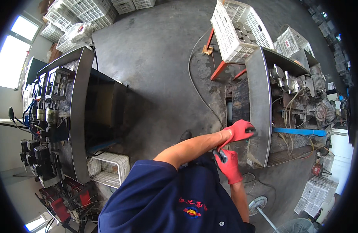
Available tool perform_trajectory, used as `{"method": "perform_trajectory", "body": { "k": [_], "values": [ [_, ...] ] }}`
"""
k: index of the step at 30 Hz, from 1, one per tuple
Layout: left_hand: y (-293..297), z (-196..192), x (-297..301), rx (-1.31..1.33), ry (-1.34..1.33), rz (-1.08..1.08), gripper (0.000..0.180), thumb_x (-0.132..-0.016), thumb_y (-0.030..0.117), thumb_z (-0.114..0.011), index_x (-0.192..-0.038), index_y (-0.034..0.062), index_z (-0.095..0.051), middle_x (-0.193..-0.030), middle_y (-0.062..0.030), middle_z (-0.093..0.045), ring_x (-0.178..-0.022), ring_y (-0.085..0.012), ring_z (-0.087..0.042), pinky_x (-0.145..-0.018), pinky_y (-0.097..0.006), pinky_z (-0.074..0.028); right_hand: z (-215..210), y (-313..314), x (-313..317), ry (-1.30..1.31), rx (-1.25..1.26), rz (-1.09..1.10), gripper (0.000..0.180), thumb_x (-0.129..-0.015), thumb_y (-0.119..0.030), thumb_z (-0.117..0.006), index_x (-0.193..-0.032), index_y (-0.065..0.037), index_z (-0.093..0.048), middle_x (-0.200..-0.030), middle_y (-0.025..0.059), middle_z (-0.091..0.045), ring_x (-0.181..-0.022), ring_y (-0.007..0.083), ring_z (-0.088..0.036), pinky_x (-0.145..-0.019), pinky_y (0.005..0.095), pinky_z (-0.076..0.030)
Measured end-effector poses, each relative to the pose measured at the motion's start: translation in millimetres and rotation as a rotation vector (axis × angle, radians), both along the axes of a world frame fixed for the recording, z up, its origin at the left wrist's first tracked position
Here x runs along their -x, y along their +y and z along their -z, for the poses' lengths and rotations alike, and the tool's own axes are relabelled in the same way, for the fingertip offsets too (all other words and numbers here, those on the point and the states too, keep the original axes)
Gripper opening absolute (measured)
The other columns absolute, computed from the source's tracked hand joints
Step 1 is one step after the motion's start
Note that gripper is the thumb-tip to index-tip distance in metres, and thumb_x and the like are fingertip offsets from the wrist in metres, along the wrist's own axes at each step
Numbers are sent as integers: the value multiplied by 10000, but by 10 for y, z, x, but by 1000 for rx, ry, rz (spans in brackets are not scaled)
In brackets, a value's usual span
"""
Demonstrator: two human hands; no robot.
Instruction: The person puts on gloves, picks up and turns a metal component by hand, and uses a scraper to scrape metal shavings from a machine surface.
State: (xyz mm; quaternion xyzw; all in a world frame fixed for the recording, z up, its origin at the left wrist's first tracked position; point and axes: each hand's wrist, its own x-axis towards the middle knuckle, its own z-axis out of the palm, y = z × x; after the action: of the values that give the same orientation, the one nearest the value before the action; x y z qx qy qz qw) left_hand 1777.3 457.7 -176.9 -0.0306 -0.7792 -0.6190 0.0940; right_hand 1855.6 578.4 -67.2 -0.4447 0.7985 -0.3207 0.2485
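My left hand point(239, 131) wears a red work glove with dark fingertips and palm side. It reaches out to the right beside the edge of the metal machine bench point(260, 112). Its fingers are partly bent and look apart, with nothing seen between them. Below it, my right hand point(228, 165) wears a matching red glove with black fingertips. The right fingers are closed at the left wrist, pinching the cuff of the left glove point(222, 144). Both forearms are bare below dark blue short sleeves.
A white crate point(235, 50) with round metal parts stands on a red frame beyond the bench. Metal fittings point(284, 79), hoses and a blue bar point(299, 132) are on the right machine. Another machine point(78, 116) stands at left. A cable point(194, 77) crosses the grey floor.
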Motion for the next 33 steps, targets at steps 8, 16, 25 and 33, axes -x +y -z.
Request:
{"method": "perform_trajectory", "body": {
  "k": [8,16,25,33],
  "values": [
    [55,-6,-291,775,-313,512,525,-808,475,-701,-1163,89,-714,-1103,-185,-721,-1023,-341,-698,-890,-430,-535,-64,66,20,-33,61,-16,112,-837,-118,-728,-923,-54,-696,-803,185,-680,-753,387,-668,-653,435,-516],
    [-178,243,-822,316,-313,676,417,-872,276,-649,-1263,139,-696,-1367,-88,-639,-1306,-245,-559,-1106,-375,-432,-26,174,90,2,294,573,439,-831,-57,-747,-1256,-36,-642,-1155,147,-713,-971,351,-700,-846,402,-554],
    [184,1121,-1045,1480,208,894,551,-969,374,-452,-1498,231,-510,-1595,-40,-421,-1490,-303,-327,-1241,-592,-146,246,542,-68,77,28,632,386,-822,-150,-701,-1197,-80,-643,-1069,182,-701,-937,401,-679,-805,470,-558],
    [816,548,-628,624,-443,1744,650,-957,566,-396,-1450,168,-541,-1433,-94,-578,-1322,-347,-517,-1141,-577,-319,646,1095,-197,-490,423,940,278,-886,-95,-655,-1160,-49,-672,-1020,110,-726,-909,266,-701,-804,366,-556]
  ]
}}
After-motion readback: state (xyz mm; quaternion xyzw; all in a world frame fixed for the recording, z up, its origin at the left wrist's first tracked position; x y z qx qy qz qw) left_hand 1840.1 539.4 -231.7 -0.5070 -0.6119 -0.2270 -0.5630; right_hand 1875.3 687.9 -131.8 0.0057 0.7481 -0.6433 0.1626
